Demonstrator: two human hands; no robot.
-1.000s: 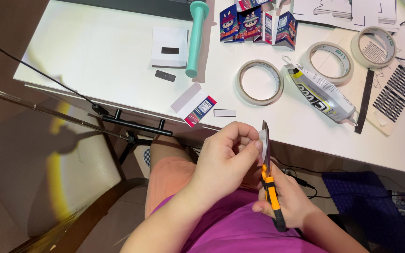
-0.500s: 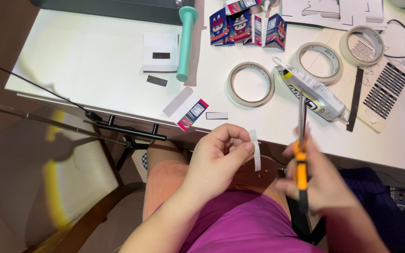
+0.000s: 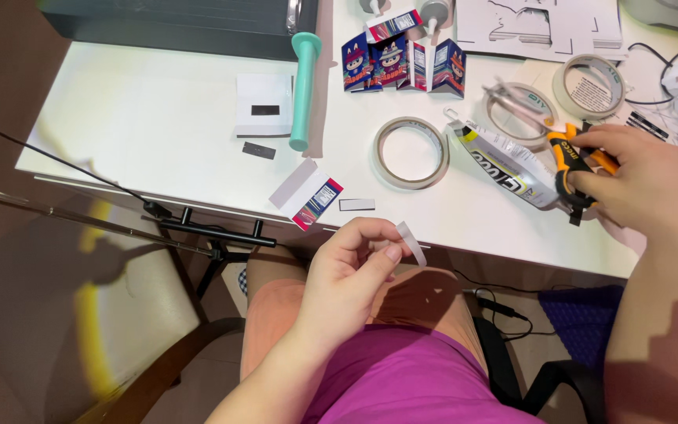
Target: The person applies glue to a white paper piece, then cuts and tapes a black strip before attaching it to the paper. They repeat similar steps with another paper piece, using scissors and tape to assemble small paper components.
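White desk top (image 3: 151,149), the widest item, carried everything but the strip. Dark grey machine (image 3: 174,23) along its far edge, with a teal handle (image 3: 304,90) lying towards the middle. Printed white sheets (image 3: 543,23) at the far right corner. Silver-and-black squeeze tube (image 3: 504,161), lying slantwise right of centre, its label too skewed to make out. Three rolls of pale tape: one (image 3: 411,152) at centre, two (image 3: 590,85) nearer the far right. Row of small folded blue cartons (image 3: 402,64) with cartoon figures, standing near the far edge. White card with a black bar (image 3: 264,115) left of the handle; a red-blue-and-white flattened carton (image 3: 308,194) overhanging the near edge.

Right hand (image 3: 645,188), closed round the orange-and-black handles of the scissors (image 3: 566,145), blades resting flat over the right side of the desk. Left hand (image 3: 351,279), held off the near edge above the lap, pinching a small white paper strip (image 3: 412,243) between thumb and forefinger. Judged best kept pinched at one end only, so the strip stayed uncreased.
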